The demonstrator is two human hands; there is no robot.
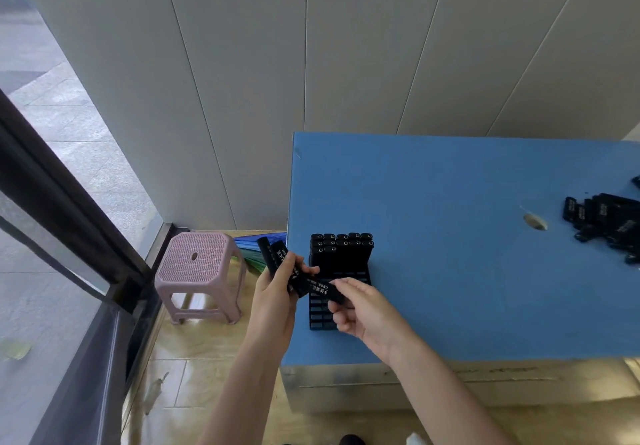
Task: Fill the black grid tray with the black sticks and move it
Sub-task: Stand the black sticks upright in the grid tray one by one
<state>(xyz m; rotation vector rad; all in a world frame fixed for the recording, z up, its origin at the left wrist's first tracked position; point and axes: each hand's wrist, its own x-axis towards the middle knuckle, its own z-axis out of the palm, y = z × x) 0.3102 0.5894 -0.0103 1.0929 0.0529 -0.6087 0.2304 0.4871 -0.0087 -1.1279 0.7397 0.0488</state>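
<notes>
A black grid tray (320,318) stands near the left front corner of the blue table (450,254). Several black sticks (341,250) stand upright in its far rows; the near cells are bare. My left hand (273,295) grips a bundle of black sticks (273,254) just left of the tray, past the table's edge. My right hand (363,306) pinches one black stick (325,288) with white print, held slanted above the tray's near cells. Its other end lies against the left hand's bundle.
A loose pile of black sticks (606,223) lies at the table's right edge, beside a hole (535,221) in the top. A pink plastic stool (199,271) stands on the floor to the left, by a glass wall. White wall panels are behind.
</notes>
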